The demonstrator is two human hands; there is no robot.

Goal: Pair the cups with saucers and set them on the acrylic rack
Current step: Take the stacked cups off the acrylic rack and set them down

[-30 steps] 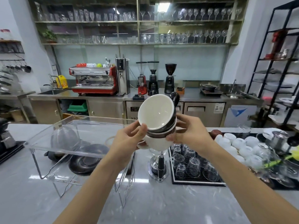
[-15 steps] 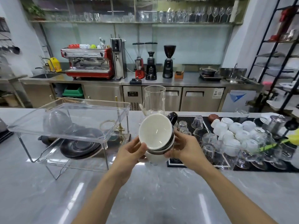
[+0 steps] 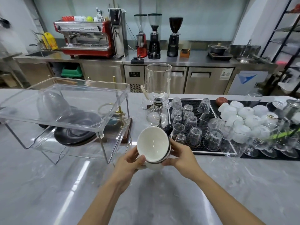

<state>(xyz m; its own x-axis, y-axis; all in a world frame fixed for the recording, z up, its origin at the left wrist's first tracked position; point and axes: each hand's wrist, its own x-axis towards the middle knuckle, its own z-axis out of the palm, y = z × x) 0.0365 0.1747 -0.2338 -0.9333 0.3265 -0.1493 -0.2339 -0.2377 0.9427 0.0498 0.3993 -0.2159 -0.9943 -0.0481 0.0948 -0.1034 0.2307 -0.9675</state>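
Note:
A stack of nested cups (image 3: 152, 145) is tilted toward me, the top one white inside with a dark outside and a dark handle, a white cup beneath it. My left hand (image 3: 129, 161) grips the stack from the left and my right hand (image 3: 180, 153) from the right, just above the grey counter. The clear acrylic rack (image 3: 113, 101) stands to the left, its upper tray bare. Dark saucers (image 3: 76, 133) lie stacked on its lower tier.
A glass siphon coffee maker (image 3: 158, 95) stands just behind the cups. A black mat (image 3: 214, 148) to the right carries several upturned glasses, with white cups (image 3: 240, 114) and stemmed glasses beyond. A back counter holds an espresso machine and grinders.
Both hands have lowered the cup stack from chest height toward the counter, and my view has tipped downward with it. The grip on the stack is unchanged.

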